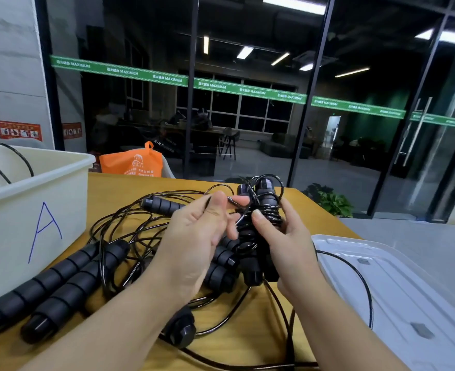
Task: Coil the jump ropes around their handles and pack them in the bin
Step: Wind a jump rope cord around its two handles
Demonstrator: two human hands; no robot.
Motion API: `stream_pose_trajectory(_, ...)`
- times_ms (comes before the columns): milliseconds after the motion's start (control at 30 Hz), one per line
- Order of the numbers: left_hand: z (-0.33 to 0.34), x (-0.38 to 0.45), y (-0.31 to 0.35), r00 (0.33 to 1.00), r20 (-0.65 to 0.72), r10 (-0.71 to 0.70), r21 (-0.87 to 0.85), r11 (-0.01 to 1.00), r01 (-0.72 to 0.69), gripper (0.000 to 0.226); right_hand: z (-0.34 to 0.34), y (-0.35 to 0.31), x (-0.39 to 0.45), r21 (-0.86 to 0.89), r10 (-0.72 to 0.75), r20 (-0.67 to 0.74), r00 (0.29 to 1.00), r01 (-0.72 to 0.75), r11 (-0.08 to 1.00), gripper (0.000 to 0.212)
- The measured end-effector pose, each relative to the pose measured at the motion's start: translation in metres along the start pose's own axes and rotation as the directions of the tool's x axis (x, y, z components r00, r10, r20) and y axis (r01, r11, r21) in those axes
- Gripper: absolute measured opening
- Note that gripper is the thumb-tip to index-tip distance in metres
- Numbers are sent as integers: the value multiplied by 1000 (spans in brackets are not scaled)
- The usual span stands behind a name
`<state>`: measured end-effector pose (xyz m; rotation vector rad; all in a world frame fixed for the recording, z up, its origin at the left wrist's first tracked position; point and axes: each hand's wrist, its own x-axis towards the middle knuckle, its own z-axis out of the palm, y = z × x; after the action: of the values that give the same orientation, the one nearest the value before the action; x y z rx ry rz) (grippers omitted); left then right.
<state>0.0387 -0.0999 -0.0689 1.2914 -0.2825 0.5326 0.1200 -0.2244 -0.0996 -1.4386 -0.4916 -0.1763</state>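
Fingers of the right hand (288, 236) are wrapping behind the pair of handles (261, 231), so only thumb and palm are showing; it is gripping the pair upright over the middle of the table (146, 183). Black cord (268, 211) is sitting coiled around the handles' upper part; the coil count is hard to make out. The left hand (194, 236) is pinching a loose strand (233, 202) just left of the handles. Tangled loose rope (119, 226) is lying beneath, partly hidden by both forearms. Two ribbed foam handles (52, 285) are lying near left. The bin (33, 199), marked "A", is standing far left, cropped by the frame edge; a cord loop (9, 162) is rising from it.
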Motion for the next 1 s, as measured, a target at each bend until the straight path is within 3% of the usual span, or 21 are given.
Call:
stream_pose_trajectory(233,-10,5,8,967,-131,-216,-265,948,176,31,-2,5,4,12,57,-144,988,-56,998,54)
stream_pose_trajectory(400,-9,5,8,925,-137,-356,-80,934,348,15,-6,8,3,-59,75,-161,984,-86,995,66)
stream_pose_trajectory(533,-19,10,15,836,-38,-547,-85,836,543,20,-4,8,1,-146,25,-160,987,-49,988,54)
stream_pose_trajectory(600,-23,12,20,757,78,-649,-132,746,653,25,-2,6,-1,-206,-1,-162,987,-33,978,54)
stream_pose_trajectory(667,-28,13,23,719,123,-684,-158,702,694,27,1,2,-4,-245,-23,-151,988,-14,969,58)
stream_pose_trajectory(767,-32,13,14,783,-5,-622,17,783,622,28,1,-5,-9,-336,-101,-110,989,59,940,56)
stream_pose_trajectory(833,-32,11,5,885,-76,-459,371,811,452,29,-1,-8,-11,-367,-140,-79,987,102,925,56)
stream_pose_trajectory(900,-34,11,-2,974,-37,-224,743,646,177,27,-1,-10,-13,-391,-160,-50,986,127,911,56)
stream_pose_trajectory(1000,-37,10,-4,997,35,-67,907,420,-3,41,3,-12,-16,-395,-190,-33,981,162,904,58)
